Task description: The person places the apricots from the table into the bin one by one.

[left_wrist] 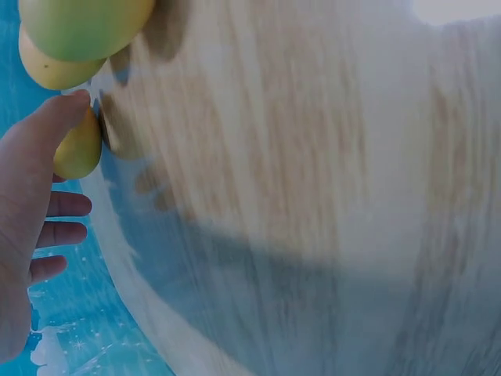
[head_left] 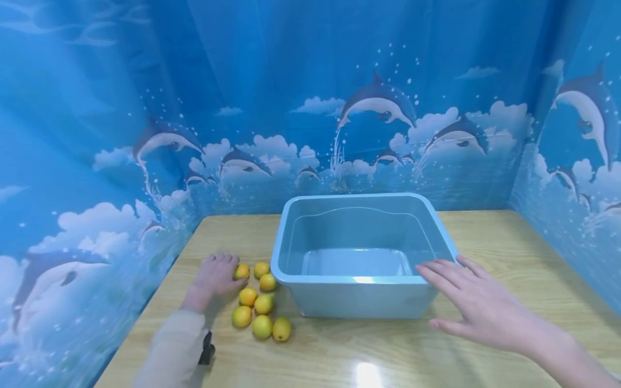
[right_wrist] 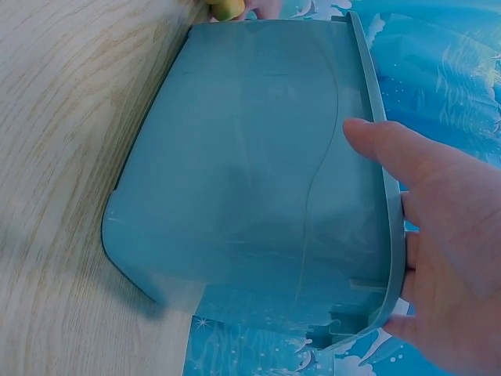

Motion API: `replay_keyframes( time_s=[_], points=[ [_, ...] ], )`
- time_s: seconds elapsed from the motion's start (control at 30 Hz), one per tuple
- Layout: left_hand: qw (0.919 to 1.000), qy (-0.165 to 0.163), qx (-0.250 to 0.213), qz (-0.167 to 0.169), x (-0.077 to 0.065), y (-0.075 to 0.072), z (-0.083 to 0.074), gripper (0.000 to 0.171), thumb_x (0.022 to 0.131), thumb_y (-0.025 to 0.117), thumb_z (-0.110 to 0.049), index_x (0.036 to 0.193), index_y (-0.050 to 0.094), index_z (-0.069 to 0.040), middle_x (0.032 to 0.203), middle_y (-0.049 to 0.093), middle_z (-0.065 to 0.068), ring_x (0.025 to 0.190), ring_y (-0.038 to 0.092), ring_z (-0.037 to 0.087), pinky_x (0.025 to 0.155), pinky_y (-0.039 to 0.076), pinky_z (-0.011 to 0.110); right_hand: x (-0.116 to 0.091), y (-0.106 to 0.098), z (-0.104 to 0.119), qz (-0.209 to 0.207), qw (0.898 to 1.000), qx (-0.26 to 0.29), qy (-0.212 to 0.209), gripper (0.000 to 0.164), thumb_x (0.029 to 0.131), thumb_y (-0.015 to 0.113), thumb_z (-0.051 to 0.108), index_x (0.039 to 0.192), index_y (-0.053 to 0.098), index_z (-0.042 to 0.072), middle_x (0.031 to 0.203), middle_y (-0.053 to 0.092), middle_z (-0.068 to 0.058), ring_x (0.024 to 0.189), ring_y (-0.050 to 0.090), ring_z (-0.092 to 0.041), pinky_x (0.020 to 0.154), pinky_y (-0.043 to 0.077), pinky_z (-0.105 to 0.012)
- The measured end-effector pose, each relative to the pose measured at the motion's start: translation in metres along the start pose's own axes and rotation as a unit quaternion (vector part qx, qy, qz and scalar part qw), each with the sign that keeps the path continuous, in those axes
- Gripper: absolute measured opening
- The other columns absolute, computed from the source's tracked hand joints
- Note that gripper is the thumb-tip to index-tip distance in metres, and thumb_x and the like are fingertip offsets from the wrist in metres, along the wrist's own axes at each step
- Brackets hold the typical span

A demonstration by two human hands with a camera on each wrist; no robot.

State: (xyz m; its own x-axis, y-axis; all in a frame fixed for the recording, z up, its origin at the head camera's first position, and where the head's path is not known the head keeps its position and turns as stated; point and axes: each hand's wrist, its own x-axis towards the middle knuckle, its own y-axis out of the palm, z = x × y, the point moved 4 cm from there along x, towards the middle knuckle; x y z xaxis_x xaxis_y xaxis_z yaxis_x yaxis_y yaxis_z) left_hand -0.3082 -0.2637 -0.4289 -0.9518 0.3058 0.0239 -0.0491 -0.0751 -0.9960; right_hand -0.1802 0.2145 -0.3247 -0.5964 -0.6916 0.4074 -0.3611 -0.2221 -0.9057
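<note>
In the head view, we see the left hand (head_left: 218,276) reaching over the table (head_left: 315,355), its fingers and thumb on either side of a yellow fruit (head_left: 241,271). We cannot tell whether they pinch it firmly or only rest around it. The other fruits (head_left: 264,304), seven of them in yellow and greenish yellow, lie on the table beyond those fingertips and nearer to us than the thumb. The blue bin (head_left: 361,299) stands between the two hands, to the right of the left fingers and just past the cluster. The right hand (head_left: 480,307) is open, its fingers nearly straight and lying across the bin's front right corner, with the thumb spread apart, lower down. A pale sleeve (head_left: 172,345) covers the left forearm, and a dolphin curtain (head_left: 291,64) hangs beyond both hands.

In the left wrist view, we find the yellow fruit just under the thumb tip, with three fingers extended below it. Two more fruits sit above the thumb, one partly covering the other.

In the right wrist view, we see the thumb over one side of the bin's rim and the other fingers on the opposite side. Well beyond the thumb tip, past the bin's far end, some fruit shows beside the left hand.
</note>
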Motion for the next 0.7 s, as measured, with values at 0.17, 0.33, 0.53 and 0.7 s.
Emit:
replay_keyframes(
  time_s=[0.17, 0.33, 0.53, 0.7],
  points=[
    [1.0000, 0.003, 0.001, 0.003, -0.003, 0.001, -0.002, 0.058, 0.086, 0.058, -0.044, 0.119, 0.053, 0.002, 0.121, 0.052, 0.025, 0.116, 0.045, 0.042, 0.098, 0.030, 0.057, 0.000, 0.001, 0.001, 0.007, 1.000, -0.004, 0.000, 0.086, 0.075, 0.067, 0.053, 0.143, 0.034, 0.013, 0.130, 0.051, -0.008, 0.117, 0.046, -0.029, 0.108, -0.008, -0.025],
    [0.9999, 0.008, 0.006, 0.002, -0.004, -0.001, -0.002, 0.054, 0.085, 0.060, -0.041, 0.116, 0.055, 0.002, 0.118, 0.054, 0.025, 0.113, 0.047, 0.042, 0.096, 0.031, 0.057, 0.000, 0.001, 0.001, 0.009, 1.000, -0.001, 0.003, 0.086, 0.074, 0.069, 0.051, 0.143, 0.034, 0.013, 0.130, 0.051, -0.007, 0.117, 0.046, -0.028, 0.108, -0.007, -0.025],
    [1.0000, 0.008, 0.003, -0.005, -0.002, -0.004, 0.001, 0.053, 0.082, 0.063, -0.041, 0.113, 0.057, 0.002, 0.114, 0.056, 0.023, 0.109, 0.049, 0.041, 0.095, 0.031, 0.057, -0.001, 0.001, 0.001, 0.006, 1.000, -0.001, 0.006, 0.084, 0.077, 0.064, 0.056, 0.143, 0.033, 0.014, 0.129, 0.051, -0.006, 0.116, 0.046, -0.027, 0.109, -0.005, -0.026],
    [0.9999, 0.002, 0.003, -0.009, -0.001, -0.010, 0.003, 0.050, 0.082, 0.063, -0.042, 0.109, 0.058, 0.000, 0.111, 0.057, 0.022, 0.105, 0.051, 0.040, 0.092, 0.034, 0.056, -0.001, 0.000, 0.000, 0.006, 1.000, -0.002, 0.009, 0.084, 0.076, 0.066, 0.055, 0.142, 0.034, 0.014, 0.129, 0.051, -0.005, 0.116, 0.047, -0.027, 0.110, -0.005, -0.027]
  ],
)
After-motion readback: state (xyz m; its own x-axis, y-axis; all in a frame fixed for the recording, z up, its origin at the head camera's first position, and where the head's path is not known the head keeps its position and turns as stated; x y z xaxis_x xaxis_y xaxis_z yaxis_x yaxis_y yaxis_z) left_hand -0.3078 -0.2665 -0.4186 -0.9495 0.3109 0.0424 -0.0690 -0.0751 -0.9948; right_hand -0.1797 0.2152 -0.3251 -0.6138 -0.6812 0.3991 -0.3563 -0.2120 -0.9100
